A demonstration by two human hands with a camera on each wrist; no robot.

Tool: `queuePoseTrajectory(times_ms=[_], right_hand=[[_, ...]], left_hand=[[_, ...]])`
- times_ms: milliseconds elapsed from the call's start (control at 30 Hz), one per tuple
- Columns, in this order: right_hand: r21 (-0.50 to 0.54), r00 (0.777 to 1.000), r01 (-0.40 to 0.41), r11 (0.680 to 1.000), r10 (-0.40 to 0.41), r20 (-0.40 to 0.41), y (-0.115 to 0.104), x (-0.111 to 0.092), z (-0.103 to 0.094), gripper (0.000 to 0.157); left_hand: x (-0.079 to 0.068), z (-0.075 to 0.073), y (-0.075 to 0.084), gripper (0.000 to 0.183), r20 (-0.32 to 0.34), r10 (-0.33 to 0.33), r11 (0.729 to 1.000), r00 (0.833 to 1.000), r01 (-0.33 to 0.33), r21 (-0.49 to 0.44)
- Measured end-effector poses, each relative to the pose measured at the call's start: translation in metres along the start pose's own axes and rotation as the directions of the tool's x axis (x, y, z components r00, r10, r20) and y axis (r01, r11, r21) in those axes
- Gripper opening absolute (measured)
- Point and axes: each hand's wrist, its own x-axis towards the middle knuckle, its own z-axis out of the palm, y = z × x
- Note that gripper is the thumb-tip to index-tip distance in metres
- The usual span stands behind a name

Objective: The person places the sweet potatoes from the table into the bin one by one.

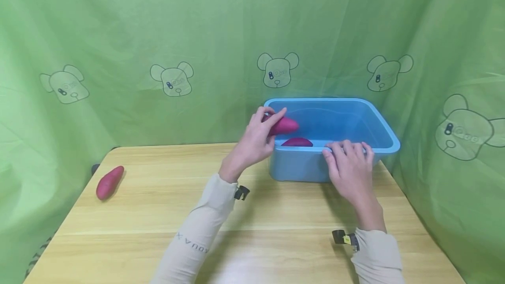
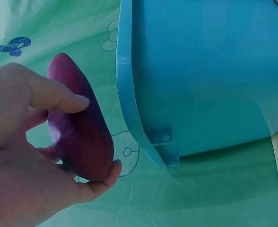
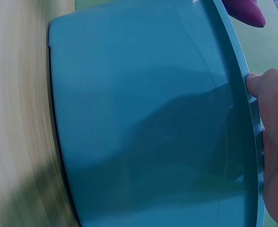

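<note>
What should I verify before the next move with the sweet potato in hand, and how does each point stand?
1. Grip secure: ok; the left hand holds the held sweet potato between fingers and thumb.
2. Blue plastic bin steadied: ok; the right hand has its fingers over the near rim.
3. Held piece above rim level: ok, by the left wrist view.
4. Held piece wholly over the opening: cannot tell.
5. Bin floor fully visible: not ok; the near wall partly hides the sweet potato inside.
6. Table free of sweet potatoes: not ok; one lies at its left.
</note>
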Motion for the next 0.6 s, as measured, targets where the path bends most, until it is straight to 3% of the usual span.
queuePoseTrajectory(times_ms=[600], right_hand=[[-0.001,1.0,0.006,1.0,-0.006,-0.001,0.001,0.0,-0.001,0.036]], left_hand=[[0.019,0.023,0.008,0.049,-0.035,0.081,0.995,0.996,-0.082,-0.05]])
